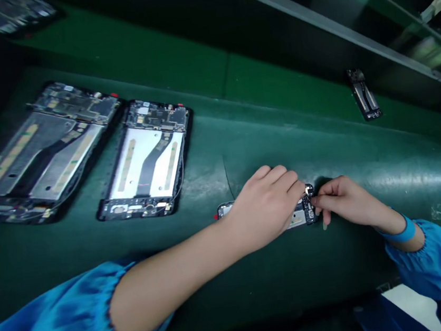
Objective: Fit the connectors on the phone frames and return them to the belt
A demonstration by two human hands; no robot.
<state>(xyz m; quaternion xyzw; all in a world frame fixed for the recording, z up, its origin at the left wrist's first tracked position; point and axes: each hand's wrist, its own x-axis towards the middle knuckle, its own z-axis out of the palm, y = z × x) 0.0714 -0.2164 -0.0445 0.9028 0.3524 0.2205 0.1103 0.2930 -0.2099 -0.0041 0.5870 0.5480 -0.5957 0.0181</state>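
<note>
An opened phone frame [304, 213] lies on the green conveyor belt [266, 144] near its front edge, mostly covered by my left hand [267, 205]. That hand rests on top of it with fingers curled over, holding it down. My right hand [344, 202] is at the phone's right end, fingertips pinched on a small component [309, 191] at the circuit-board end. Both arms wear blue sleeves.
Two more opened phone frames [146, 160] [39, 151] lie side by side on the belt to the left. Another phone frame [364, 95] lies further back at the right. A metal rail [307, 15] runs above the belt. A further phone part [8, 14] shows at top left.
</note>
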